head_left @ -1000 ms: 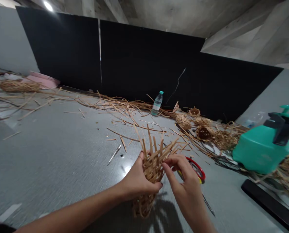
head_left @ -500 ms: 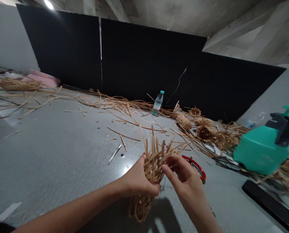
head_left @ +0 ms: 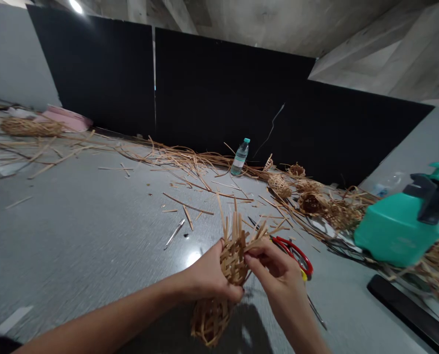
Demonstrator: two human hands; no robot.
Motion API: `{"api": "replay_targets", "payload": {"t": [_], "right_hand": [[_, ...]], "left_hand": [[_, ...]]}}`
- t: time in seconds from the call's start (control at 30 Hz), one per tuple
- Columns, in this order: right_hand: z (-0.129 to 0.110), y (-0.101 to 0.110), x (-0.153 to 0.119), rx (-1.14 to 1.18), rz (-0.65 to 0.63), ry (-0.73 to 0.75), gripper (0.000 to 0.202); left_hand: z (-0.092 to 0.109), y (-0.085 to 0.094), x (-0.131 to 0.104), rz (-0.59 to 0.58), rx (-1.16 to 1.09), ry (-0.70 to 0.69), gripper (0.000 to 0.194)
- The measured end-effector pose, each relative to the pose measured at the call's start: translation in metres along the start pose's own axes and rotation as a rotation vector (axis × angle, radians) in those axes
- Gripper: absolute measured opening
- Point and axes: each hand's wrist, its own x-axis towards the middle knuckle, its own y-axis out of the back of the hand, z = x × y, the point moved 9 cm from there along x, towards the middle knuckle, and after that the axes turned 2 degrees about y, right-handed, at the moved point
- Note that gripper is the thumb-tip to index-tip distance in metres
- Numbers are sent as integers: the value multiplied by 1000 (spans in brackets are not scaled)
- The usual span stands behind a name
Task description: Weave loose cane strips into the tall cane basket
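Observation:
A small woven basket (head_left: 211,322) of tan splints is tilted over the grey table, its loose strip ends fanning upward and away from me. My left hand (head_left: 214,275) wraps around its middle, thumb on the near side. At its upper right side, my right hand (head_left: 273,268) pinches a flat splint (head_left: 258,242) between thumb and forefinger. Part of the weave is hidden behind my fingers. Just beyond the right hand lie red-handled scissors (head_left: 297,253), partly covered by it. A thin metal tool (head_left: 317,312) with a yellow part lies beside the right wrist.
A silver pen (head_left: 174,234) and cut splints lie ahead. A water bottle (head_left: 240,157) stands by the black partition (head_left: 219,88). Woven baskets (head_left: 278,186), a green spray bottle (head_left: 396,228) and a black bar (head_left: 407,312) are on the right. Another woven piece (head_left: 31,128) lies far left.
The basket has tipped slightly, its lower end shifting toward me and left. My right hand has moved slightly down and left, exposing more of the scissors and the thin tool.

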Motion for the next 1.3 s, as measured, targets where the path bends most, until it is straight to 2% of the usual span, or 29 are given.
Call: {"api": "replay_targets", "payload": {"t": [0.07, 0.13, 0.27, 0.33, 0.4, 0.5, 0.53, 0.6, 0.67, 0.73, 0.83, 1.0, 1.17, 1.3], "right_hand": [[-5, -1, -1, -31, -13, 38, 10], [-14, 5, -3, -61, 33, 100, 8], [-30, 37, -13, -122, 339, 270, 40], [-18, 44, -14, -120, 412, 227, 49], [12, 31, -8, -52, 291, 24, 52], [52, -9, -9, 253, 37, -265, 39], [56, -22, -12, 347, -26, -311, 37], [58, -35, -19, 478, -30, -363, 34], [54, -41, -25, 489, -4, -357, 35], [46, -43, -29, 432, 6, -303, 37], [40, -41, -30, 373, 5, -234, 39], [49, -10, -20, 232, 139, -215, 31], [49, -16, -9, 425, -42, -193, 22], [54, -21, -11, 459, -42, -244, 19]], "left_hand": [[2, 2, -1, 24, -23, 14, 50], [5, 6, -2, 64, -83, 18, 55], [11, 16, -1, 119, -249, -14, 53], [9, 21, 1, 132, -334, -25, 49], [10, 20, 4, 92, -411, -64, 45], [7, 13, 6, 50, -489, -90, 41], [5, 12, 6, 66, -514, -79, 39], [-2, 10, 4, 116, -558, -45, 36], [-7, 8, 1, 160, -557, -20, 37], [-8, 8, -2, 192, -498, -21, 47], [-5, 8, -3, 171, -413, -43, 62], [-5, 1, -5, 87, -427, -26, 66], [-9, -2, -3, 67, -404, 7, 53], [-11, 12, -2, 223, -346, -31, 48]]}}
